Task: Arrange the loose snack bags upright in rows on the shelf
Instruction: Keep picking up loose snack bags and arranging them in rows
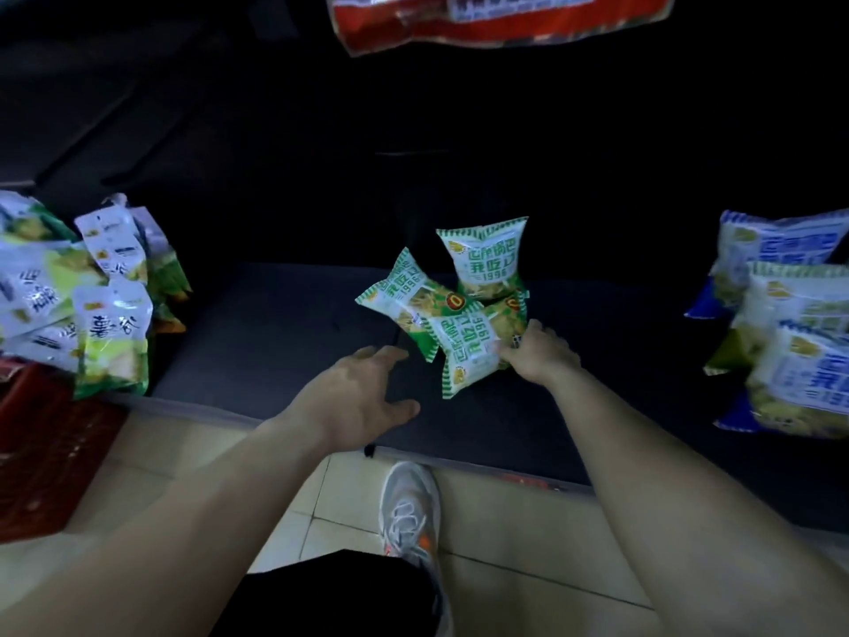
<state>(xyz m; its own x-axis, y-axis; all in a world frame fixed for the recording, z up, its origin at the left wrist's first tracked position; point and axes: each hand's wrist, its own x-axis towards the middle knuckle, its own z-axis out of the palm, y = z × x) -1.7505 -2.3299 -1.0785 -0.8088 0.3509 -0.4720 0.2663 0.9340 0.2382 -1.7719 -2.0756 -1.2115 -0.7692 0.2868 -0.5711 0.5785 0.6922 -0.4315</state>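
Shelf-stocking, early stage: on the dark shelf [275, 324] I count 3 green snack bags bunched in a cluster, and I judge no row has formed yet. Only the rear bag [487, 262] of the cluster stands upright. The tilted bag [404, 301] leans at the cluster's left side, and the front bag [468, 351] lies on its side with its print turned sideways. The right hand [540, 356] is clamped on the front bag, fingers curled round its right edge. The left hand [363, 397] hangs just left of the cluster with its fingers spread apart, holding nothing. Its fingertips are near the tilted bag's lower corner, though I cannot tell if they touch. Well to the left of the cluster, a heap of white-and-green bags [82, 287] slumps at mixed angles beside a red crate [41, 452]. Well to the right of the cluster, blue-and-white bags [790, 324] lie jumbled on one another. By my reading, 1 of the 3 bags is set. The other 2 are left to stand and line up, and both side heaps look unsorted.
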